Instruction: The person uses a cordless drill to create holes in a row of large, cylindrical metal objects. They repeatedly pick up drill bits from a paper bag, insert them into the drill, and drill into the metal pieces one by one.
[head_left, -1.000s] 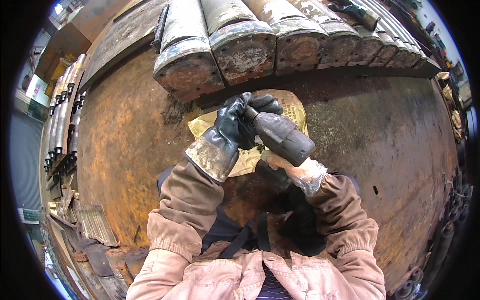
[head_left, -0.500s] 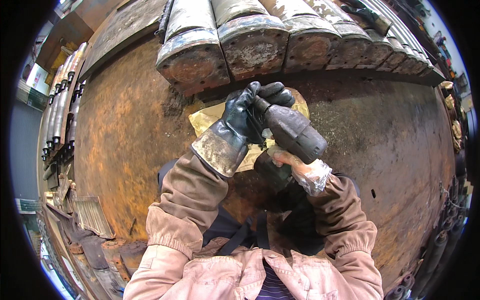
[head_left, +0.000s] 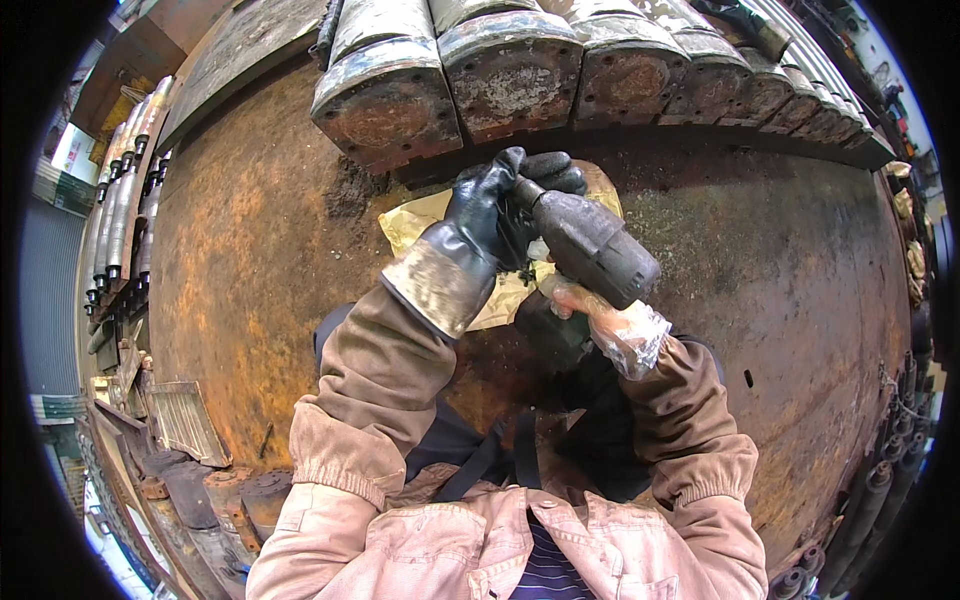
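My right hand (head_left: pixel 590 305), in a thin clear plastic glove, grips the handle of a dark, greasy impact wrench (head_left: pixel 595 245). The tool lies tilted, its nose pointing up and to the left. Around that nose my left hand (head_left: pixel 480 215) is closed, in a black rubber glove with a dirty pale cuff. Whether its fingers also hold a small part at the tip is hidden. Beneath both hands a yellowish sheet of paper or plastic (head_left: pixel 405 222) lies on the rusty metal surface (head_left: pixel 260 260), with small dark bits near the tool's handle.
A row of heavy cylinders with square, rusty end flanges (head_left: pixel 510 85) stands just beyond my hands. Shiny rods (head_left: pixel 118 215) are stacked at the far left. Rusty round pieces (head_left: pixel 230 495) sit at the near left, and dark pipes (head_left: pixel 880 490) line the right edge.
Both hands and the impact wrench have shifted slightly away from me and a little to the right. The grip of each hand looks the same.
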